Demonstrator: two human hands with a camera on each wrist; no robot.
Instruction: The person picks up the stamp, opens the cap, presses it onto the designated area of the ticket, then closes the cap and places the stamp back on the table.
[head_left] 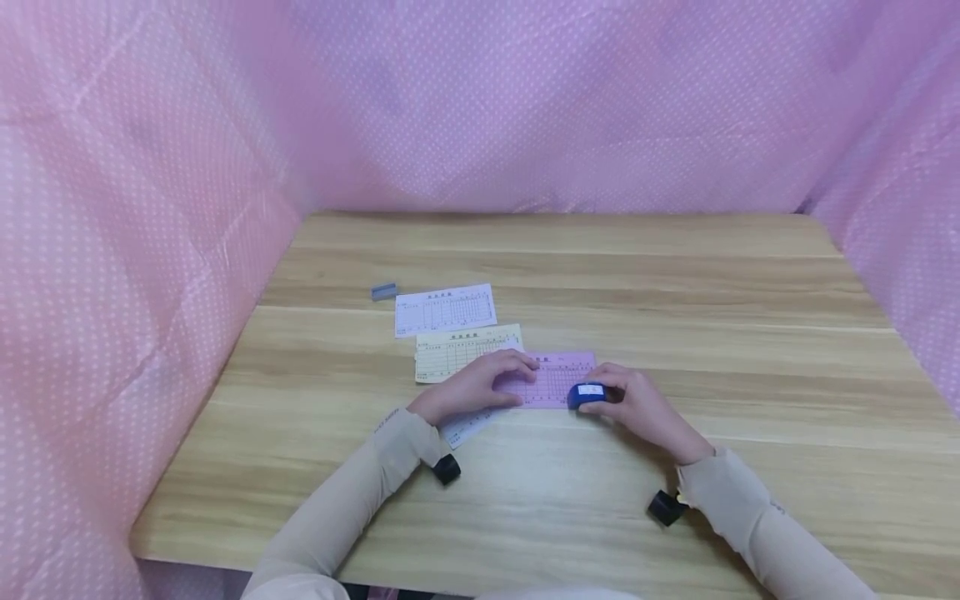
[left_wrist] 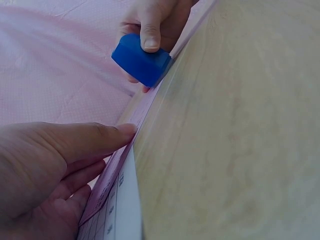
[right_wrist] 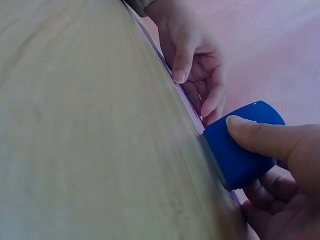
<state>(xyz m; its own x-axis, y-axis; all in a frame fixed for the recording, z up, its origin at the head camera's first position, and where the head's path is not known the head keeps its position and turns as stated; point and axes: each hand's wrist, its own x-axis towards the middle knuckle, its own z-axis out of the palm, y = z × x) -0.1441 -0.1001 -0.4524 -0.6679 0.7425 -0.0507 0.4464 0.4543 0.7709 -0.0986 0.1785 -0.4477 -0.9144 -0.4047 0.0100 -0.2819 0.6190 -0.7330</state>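
Observation:
My right hand (head_left: 645, 408) pinches a blue stamp (head_left: 587, 395) with a white label on top, thumb on the near side. The stamp stands at the right end of a pink printed receipt slip (head_left: 557, 382); in the right wrist view its lower edge (right_wrist: 216, 162) meets the slip or hovers just over it, I cannot tell which. With thumb and fingers spread, my left hand (head_left: 483, 385) rests on the slip's left part and hides some of it. Partly under that hand and the pink slip lies a whitish slip (head_left: 467, 428), set at a slant.
Behind the left hand, a yellow slip (head_left: 450, 357) lies on the wooden table (head_left: 675, 300), and a white slip (head_left: 446, 312) farther back. A small grey-blue cap-like piece (head_left: 385, 292) sits beside the white slip. Pink dotted cloth (head_left: 540, 108) surrounds the table's back and sides.

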